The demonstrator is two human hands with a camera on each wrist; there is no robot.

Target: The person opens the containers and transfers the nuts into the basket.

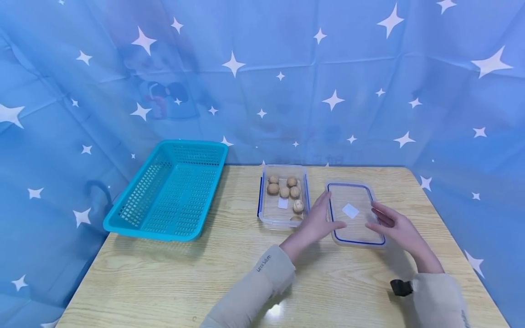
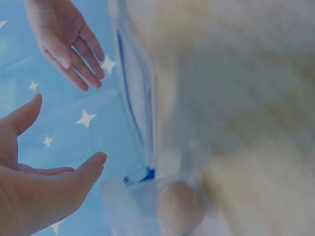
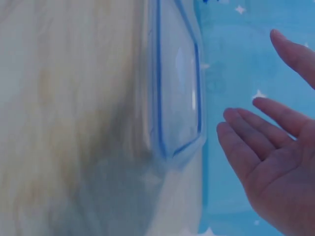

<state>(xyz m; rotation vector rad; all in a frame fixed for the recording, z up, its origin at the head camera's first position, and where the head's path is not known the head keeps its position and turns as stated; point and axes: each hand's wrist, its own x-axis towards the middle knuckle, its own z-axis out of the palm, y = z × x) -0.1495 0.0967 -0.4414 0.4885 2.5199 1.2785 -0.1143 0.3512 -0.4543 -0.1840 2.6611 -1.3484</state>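
Left hand [image 1: 316, 222]: fingers parted, relaxed, holding nothing. Right hand [image 1: 398, 230]: fingers extended, thumb apart, nothing gripped. Clear blue-edged lid [image 1: 352, 225] lies on bench [image 1: 197, 287], below and between both hands' fingers. Clear box [image 1: 271, 209] of walnuts [image 1: 294, 192] just left of left hand's fingers; turquoise basket [image 1: 147, 234] well apart, farther left.

Curtained work corner in a room whose type could not be determined: star-printed blue drapes [image 1: 266, 41] enclosed a wood-grain bench [image 1: 164, 282] behind and on both sides.
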